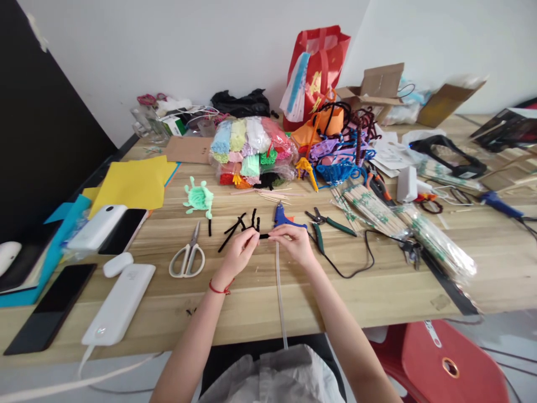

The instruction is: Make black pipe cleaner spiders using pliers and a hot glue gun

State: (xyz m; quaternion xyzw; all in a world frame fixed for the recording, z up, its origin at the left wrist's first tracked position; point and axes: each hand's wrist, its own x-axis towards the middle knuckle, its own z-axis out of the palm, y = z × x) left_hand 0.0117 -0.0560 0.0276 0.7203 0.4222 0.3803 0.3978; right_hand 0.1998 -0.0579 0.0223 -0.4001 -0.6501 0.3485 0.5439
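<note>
Between my two hands stretches a short black pipe cleaner [264, 236]. My left hand [242, 246] pinches its left end, and my right hand [291, 240] pinches the right end. Several loose black pipe cleaner pieces [235, 226] lie on the table just beyond my left hand. A blue glue gun [285, 217] rests beyond my right hand, with a long clear glue stick [279, 296] running from it toward the table edge. White-handled scissors [187, 257] lie to the left. Behind them sits a mint-green pipe cleaner figure [198, 198].
Green-handled pliers [329, 224] and a black cord lie right of my hands. Farther right are packs of wooden sticks [373, 210]. Bagged colourful pipe cleaners [251, 148] and a red bag [316, 73] stand behind. Phones and a white power bank [119, 305] are at left.
</note>
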